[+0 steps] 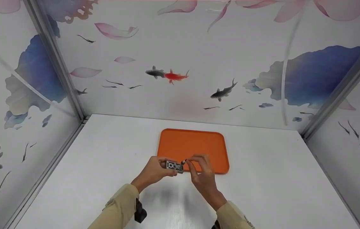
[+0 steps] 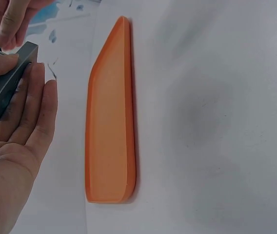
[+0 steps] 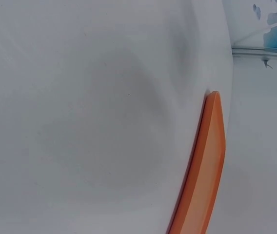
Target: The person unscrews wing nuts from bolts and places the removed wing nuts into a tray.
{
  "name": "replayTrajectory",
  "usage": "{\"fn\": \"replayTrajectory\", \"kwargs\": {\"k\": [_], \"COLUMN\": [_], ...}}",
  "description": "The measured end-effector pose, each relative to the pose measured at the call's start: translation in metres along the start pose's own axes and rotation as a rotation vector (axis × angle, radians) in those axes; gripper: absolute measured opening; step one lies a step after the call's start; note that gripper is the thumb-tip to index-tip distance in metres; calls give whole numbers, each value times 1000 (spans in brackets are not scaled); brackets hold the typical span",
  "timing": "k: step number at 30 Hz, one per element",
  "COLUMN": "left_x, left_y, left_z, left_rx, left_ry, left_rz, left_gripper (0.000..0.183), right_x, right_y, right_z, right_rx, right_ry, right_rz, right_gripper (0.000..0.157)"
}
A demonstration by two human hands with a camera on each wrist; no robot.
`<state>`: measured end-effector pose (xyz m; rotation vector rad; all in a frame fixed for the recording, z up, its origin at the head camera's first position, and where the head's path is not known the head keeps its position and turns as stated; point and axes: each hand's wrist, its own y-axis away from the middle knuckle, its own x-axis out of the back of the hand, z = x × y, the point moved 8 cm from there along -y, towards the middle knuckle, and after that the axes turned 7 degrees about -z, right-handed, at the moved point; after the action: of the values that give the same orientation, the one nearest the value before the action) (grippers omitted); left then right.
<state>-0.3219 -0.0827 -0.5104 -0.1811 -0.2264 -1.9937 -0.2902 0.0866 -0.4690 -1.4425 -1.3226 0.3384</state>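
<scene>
My left hand [image 1: 155, 169] grips a small grey rectangular block [image 1: 174, 166] in front of the orange tray, thumb on one side and fingers behind. Round shapes show on the block's face in the head view; in the left wrist view its plain grey side [image 2: 12, 80] lies along the fingers. At the block's right end, my right hand [image 1: 202, 174] pinches a small dark, shiny piece [image 1: 183, 162] between thumb and forefinger. This piece is too small to identify, and I cannot tell whether it is attached to the block.
An orange tray [image 1: 195, 148] with a raised rim lies on the white table [image 1: 110, 152], beyond and partly beneath the hands. White walls [image 1: 186, 38] painted with fish and petals enclose the table at the back and both sides.
</scene>
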Motion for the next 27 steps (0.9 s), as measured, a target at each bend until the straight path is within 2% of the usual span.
{"fn": "replayTrajectory", "kwargs": {"k": [6, 10, 16, 21, 27], "left_x": [0, -1, -3, -3, -2], "left_y": [0, 0, -1, -2, -2], "left_z": [0, 1, 1, 1, 0], "left_rx": [5, -3, -19, -11, -13], "left_ry": [3, 5, 11, 13, 7], "left_rz": [2, 1, -7, -6, -4], "left_gripper": [34, 34, 34, 34, 33], "right_x": [-1, -2, -3, -4, -3], "right_y": [2, 2, 0, 0, 0], "right_z": [1, 0, -5, -4, -5], "right_rx": [1, -5, 33, 26, 37], "right_ry": [-45, -76, -102, -132, -109], "right_rz": [-19, -43, -53, -50, -40], "right_gripper": [22, 28, 36, 35, 33]}}
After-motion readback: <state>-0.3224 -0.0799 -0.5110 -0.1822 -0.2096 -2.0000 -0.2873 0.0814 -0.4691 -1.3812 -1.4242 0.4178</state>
